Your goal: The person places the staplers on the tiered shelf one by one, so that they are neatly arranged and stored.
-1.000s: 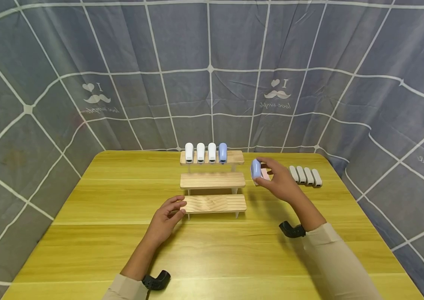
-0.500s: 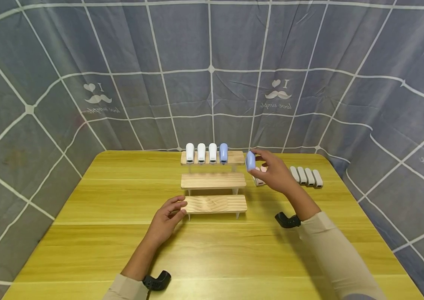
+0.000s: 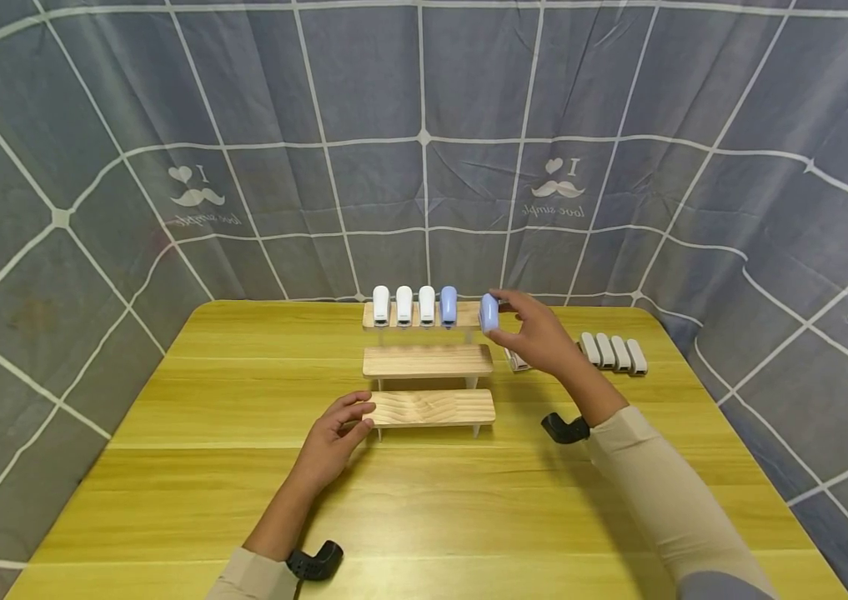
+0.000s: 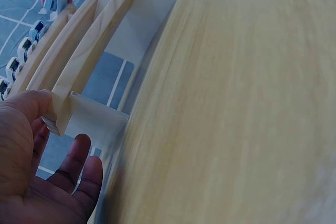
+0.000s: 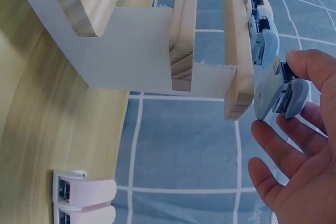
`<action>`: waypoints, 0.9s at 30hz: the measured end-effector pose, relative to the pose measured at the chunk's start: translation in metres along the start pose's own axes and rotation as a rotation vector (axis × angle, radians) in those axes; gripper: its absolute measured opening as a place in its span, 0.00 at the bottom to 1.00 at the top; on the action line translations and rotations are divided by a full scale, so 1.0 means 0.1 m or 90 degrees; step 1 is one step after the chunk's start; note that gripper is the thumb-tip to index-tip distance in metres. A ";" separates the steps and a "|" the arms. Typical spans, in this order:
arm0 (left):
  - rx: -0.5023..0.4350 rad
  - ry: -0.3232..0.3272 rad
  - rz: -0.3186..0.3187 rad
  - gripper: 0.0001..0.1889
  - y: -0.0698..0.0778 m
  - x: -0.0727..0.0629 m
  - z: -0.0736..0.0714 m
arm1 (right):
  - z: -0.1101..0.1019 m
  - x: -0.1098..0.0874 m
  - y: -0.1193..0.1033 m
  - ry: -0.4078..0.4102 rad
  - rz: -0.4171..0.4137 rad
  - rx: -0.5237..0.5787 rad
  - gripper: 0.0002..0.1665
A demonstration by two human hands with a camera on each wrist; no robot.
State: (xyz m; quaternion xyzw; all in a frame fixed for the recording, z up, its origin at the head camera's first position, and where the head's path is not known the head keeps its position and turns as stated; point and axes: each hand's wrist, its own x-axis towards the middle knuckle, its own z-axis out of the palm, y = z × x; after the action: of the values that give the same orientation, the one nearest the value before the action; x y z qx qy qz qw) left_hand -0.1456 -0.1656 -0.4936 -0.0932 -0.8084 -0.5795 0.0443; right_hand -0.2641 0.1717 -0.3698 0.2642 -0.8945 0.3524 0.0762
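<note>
A pale blue mini stapler (image 3: 489, 313) is pinched between the thumb and fingers of my right hand (image 3: 539, 337), right at the right end of the rack's top shelf. In the right wrist view this stapler (image 5: 282, 90) is tilted, its metal parts showing, just past the shelf end. The three-step wooden rack (image 3: 427, 362) carries another blue stapler (image 3: 449, 306) and several white staplers (image 3: 403, 306) in a row on top. My left hand (image 3: 329, 442) grips the left end of the lowest shelf; in the left wrist view its thumb (image 4: 34, 103) lies against the wood.
Pink staplers (image 5: 92, 191) lie on the table right of the rack, mostly covered by my right hand in the head view. Farther right is a row of several off-white staplers (image 3: 611, 353). A grey checked curtain (image 3: 243, 183) surrounds the wooden table (image 3: 454, 508).
My right hand has carried the blue stapler leftward and away from me, from above the pink staplers to the top shelf's right end. My left hand stays on the lowest shelf.
</note>
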 end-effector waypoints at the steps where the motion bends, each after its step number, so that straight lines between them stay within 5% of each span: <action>1: 0.000 0.000 -0.001 0.16 0.00 0.00 0.00 | 0.01 0.02 0.00 -0.001 -0.001 -0.002 0.39; 27: -0.005 0.003 0.013 0.16 -0.03 0.01 0.01 | 0.19 0.29 -0.06 -0.007 -0.001 0.020 0.38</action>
State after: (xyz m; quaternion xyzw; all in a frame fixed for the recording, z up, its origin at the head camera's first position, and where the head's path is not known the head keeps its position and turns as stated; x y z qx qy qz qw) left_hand -0.1467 -0.1656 -0.4965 -0.0999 -0.8051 -0.5823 0.0517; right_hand -0.2841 0.1426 -0.3711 0.2677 -0.8892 0.3648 0.0671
